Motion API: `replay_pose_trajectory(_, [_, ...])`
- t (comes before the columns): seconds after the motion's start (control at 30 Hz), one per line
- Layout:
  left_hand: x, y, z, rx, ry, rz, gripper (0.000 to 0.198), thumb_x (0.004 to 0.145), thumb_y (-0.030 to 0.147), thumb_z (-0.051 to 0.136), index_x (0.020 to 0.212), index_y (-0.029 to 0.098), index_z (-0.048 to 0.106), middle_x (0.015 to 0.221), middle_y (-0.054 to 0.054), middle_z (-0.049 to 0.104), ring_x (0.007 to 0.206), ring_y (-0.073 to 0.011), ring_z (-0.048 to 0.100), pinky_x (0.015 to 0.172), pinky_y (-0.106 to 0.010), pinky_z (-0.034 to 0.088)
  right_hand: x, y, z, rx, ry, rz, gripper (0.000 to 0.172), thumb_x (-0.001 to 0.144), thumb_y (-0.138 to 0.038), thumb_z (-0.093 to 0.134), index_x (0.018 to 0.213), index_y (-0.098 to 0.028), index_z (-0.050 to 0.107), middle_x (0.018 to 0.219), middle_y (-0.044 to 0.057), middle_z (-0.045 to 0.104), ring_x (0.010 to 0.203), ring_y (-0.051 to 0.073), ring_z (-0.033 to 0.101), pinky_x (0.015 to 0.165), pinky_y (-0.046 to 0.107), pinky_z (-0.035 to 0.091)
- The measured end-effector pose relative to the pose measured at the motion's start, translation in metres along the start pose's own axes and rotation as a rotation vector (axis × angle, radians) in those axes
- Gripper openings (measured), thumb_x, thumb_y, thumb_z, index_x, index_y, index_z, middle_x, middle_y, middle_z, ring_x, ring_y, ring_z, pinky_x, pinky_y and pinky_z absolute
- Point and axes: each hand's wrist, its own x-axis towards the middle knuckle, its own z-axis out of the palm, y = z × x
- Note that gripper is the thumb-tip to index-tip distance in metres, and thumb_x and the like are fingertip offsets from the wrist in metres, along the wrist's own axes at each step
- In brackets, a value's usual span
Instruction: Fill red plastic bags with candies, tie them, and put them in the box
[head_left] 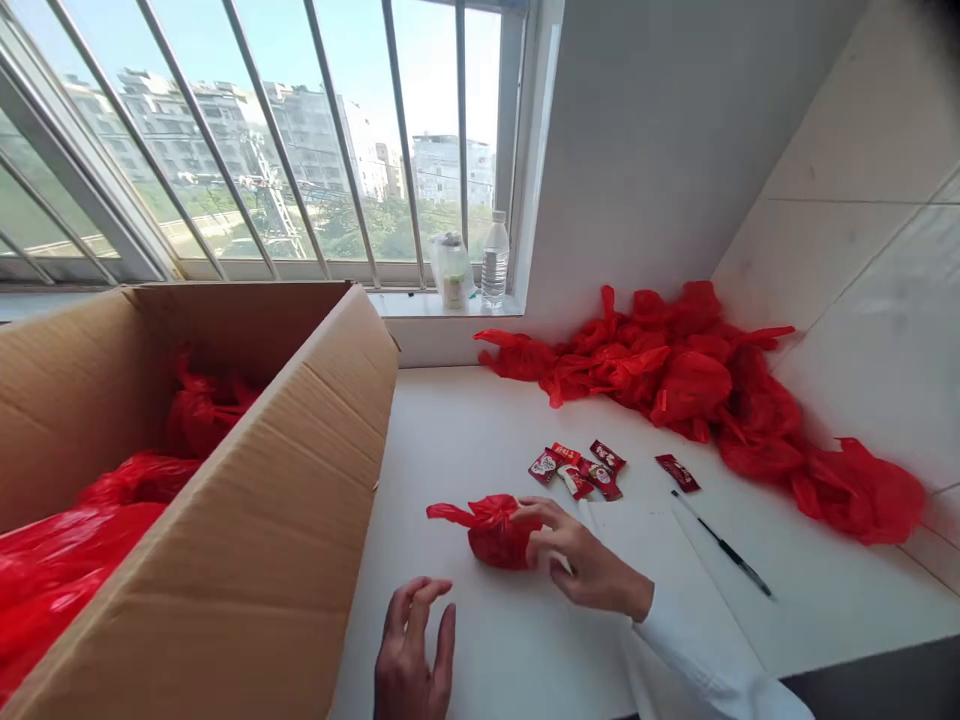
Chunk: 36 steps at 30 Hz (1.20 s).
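A small tied red plastic bag [491, 530] lies on the white counter [465, 440]. My right hand [581, 560], in a white sleeve, rests against the bag's right side with fingers curled on it. My left hand [412, 650] hovers low over the counter just in front of the bag, fingers apart and holding nothing. Several small red snack packets [574, 468] lie just beyond the bag, and one more packet [677, 472] lies to their right.
A large open cardboard box [247, 520] with red bags [90, 530] inside stands at the left. A heap of red bags [697, 390] fills the far right corner. A black pen [724, 545] lies on the counter. A water bottle [494, 258] and a jar [452, 270] stand on the sill.
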Motion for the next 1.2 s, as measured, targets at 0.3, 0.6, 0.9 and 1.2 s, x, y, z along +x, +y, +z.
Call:
replay_pose_trajectory(0.3, [0.045,0.014,0.041,-0.115,-0.290,-0.127,0.021,0.093,0.033,0.043,0.104,0.020,0.054,0.103,-0.008,0.059,0.097,-0.0219,0.060,0.084,-0.042,0.052,0.010,-0.003,0.024,-0.039,0.219,0.381,0.030,0.081,-0.033,0.062,0.107,-0.020,0.057,0.109,0.009,0.063,0.102,0.027,0.055,0.089,0.045,0.044])
replay_pose_trajectory(0.6, [0.035,0.024,0.018,-0.245,-0.520,-0.168,0.036,0.074,0.021,0.070,0.107,0.023,0.055,0.110,-0.004,0.057,0.099,-0.0192,0.060,0.088,-0.037,0.050,-0.010,-0.034,0.034,0.272,0.199,0.366,0.022,0.088,-0.020,0.049,0.105,-0.024,0.062,0.104,0.003,0.064,0.081,0.014,0.061,0.067,0.028,0.050])
replay_pose_trajectory(0.9, [0.034,0.015,0.008,-0.274,-0.600,-0.141,0.027,0.072,0.026,0.074,0.094,0.022,0.058,0.107,-0.004,0.059,0.094,-0.0198,0.060,0.081,-0.035,0.050,-0.004,-0.030,0.046,0.052,0.144,0.359,0.014,0.081,-0.011,0.050,0.083,-0.022,0.059,0.083,0.000,0.060,0.074,0.015,0.054,0.070,0.029,0.043])
replay_pose_trajectory(1.2, [0.029,0.007,-0.008,-0.315,-0.467,-0.147,0.010,0.088,0.024,0.054,0.079,0.020,0.051,0.112,-0.008,0.057,0.108,-0.0198,0.058,0.085,-0.034,0.051,-0.026,-0.025,0.039,0.148,0.303,0.532,0.012,0.092,-0.028,0.042,0.087,-0.021,0.051,0.079,0.000,0.059,0.068,0.014,0.055,0.059,0.025,0.045])
